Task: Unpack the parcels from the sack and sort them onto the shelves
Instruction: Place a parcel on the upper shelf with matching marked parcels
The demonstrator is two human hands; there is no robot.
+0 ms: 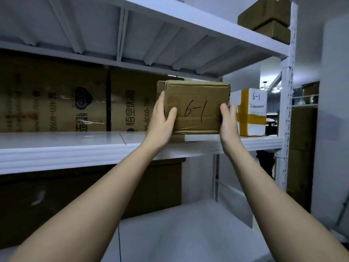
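White metal rack [287, 129] seen from close in front, three levels in view. Middle shelf [75, 146] is glossy white; its front lip runs across the frame. Ribbed underside of the top shelf [170, 35] is seen overhead. Perforated upright post at the right end. Dim, bluish light; a lit room with ceiling lamps is glimpsed beyond the post.

Large printed cartons [75, 103] are stood along the back of the middle shelf, wrapped in clear film. Two brown boxes [268, 17] are stacked on the top shelf, right end. A dark carton [151, 188] is set on the lower shelf.

A brown parcel [196, 108] marked "6-1" is held at the middle shelf, right of centre, its base at or just above the board; contact cannot be told. A white parcel [252, 112] with yellow tape, also marked "6-1", is stood just beside it on the right.

Left hand [162, 120]: the parcel's left side is gripped, fingers flat along the side face, thumb bent across the front.

Right hand [228, 118]: the right side is gripped, thumb on the front edge, fingers wrapped behind and mostly hidden.

Both forearms are bare and extended upward.
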